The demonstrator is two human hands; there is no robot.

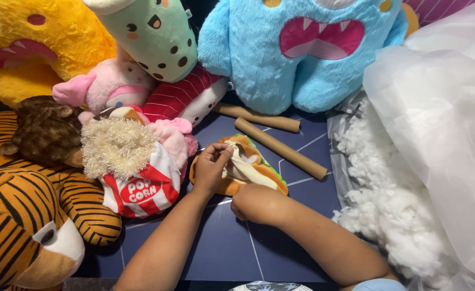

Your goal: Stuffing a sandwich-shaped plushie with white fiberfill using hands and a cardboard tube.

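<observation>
We see both hands working on a small burger plush (259, 171), tan with a green edge, lying on the dark blue floor mat (232, 248) in the middle of the view. Our left hand (211, 167) has its grip pinched tight at the plush's open seam, fingertips closed on a bit of white stuffing or fabric there. Our right hand (256, 203) lies just below the plush, its grip curled shut against the lower edge; we cannot tell how much of the plush it actually holds.

Just left of the plush sits a popcorn plush (140, 188), red and white striped with a shaggy cream top. Beside that lie a tiger plush (27, 215) and a brown plush (46, 129). Behind stand a yellow monster (43, 43), a green spotted plush (156, 32), a pink plush (108, 86) and a blue monster (302, 54). Two cardboard tubes (280, 148) lie between the blue monster and the burger plush. To the right, loose white stuffing (388, 205) spills from a clear plastic bag (442, 118).
</observation>
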